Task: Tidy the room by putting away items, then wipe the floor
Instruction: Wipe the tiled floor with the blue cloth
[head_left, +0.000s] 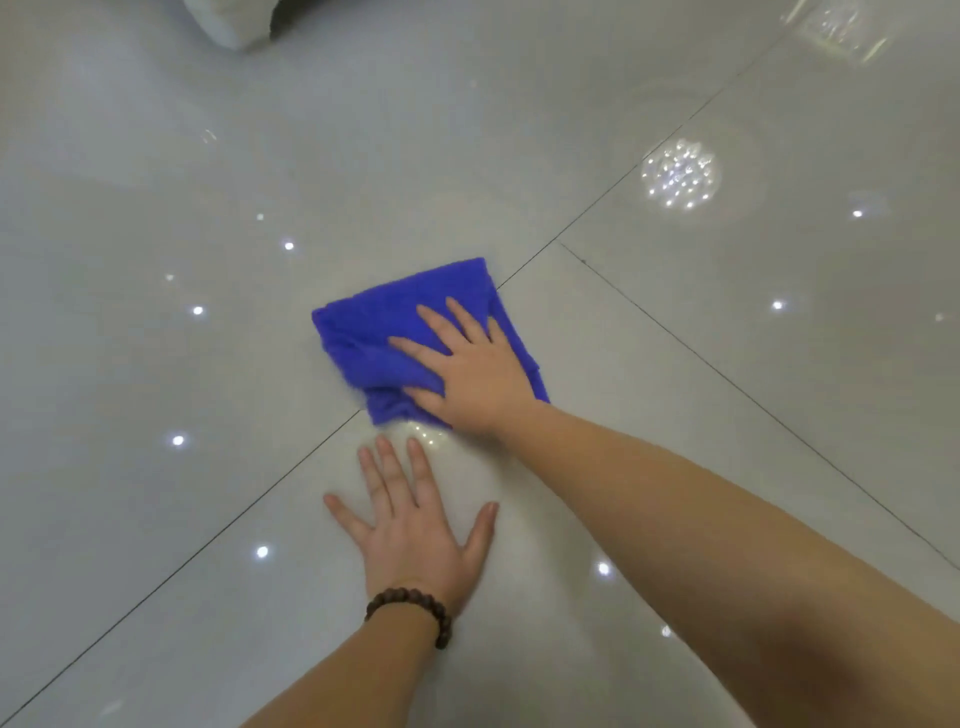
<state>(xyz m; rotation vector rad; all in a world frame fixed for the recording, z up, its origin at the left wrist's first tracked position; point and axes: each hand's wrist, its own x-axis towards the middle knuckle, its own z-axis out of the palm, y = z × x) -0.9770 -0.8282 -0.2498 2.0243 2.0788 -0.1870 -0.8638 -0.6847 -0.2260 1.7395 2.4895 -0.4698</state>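
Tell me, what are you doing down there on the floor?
A person is wiping the shiny tiled floor. The right hand presses flat on a blue cloth, its fingers spread over it, right where the tile lines cross. The left hand, with a bead bracelet on its wrist, lies flat on the bare tile beside the cloth and holds nothing. It seems to prop the person up.

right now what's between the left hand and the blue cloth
Only bare glossy floor tile with a light glare, in the head view, separates the left hand from the blue cloth.
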